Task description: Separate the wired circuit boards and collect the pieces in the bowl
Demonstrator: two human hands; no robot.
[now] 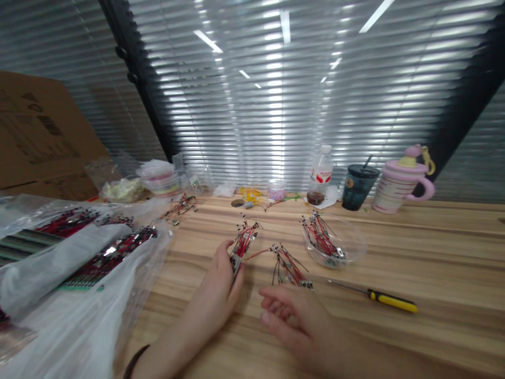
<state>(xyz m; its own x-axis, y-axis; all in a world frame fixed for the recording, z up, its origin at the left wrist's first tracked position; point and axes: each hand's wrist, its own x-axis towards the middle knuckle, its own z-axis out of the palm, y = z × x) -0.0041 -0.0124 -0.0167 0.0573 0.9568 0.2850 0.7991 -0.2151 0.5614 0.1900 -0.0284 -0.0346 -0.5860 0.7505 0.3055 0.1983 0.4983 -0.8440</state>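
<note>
My left hand is wrapped round a bundle of small circuit boards with red and black wires; the wires fan out beyond the fingertips. My right hand hovers low over the table, fingers loosely curled and thumb apart, with nothing visible in it. Just past it lies a loose pile of wired circuit boards, partly hidden by the hand. One red wire stretches from this pile toward the left-hand bundle. A clear plastic bowl farther right has more wired boards in it.
A yellow-and-black screwdriver lies at right. Plastic bags with boards cover the left, before a cardboard box. Along the back stand a bottle, a dark cup, a pink mug and stacked containers.
</note>
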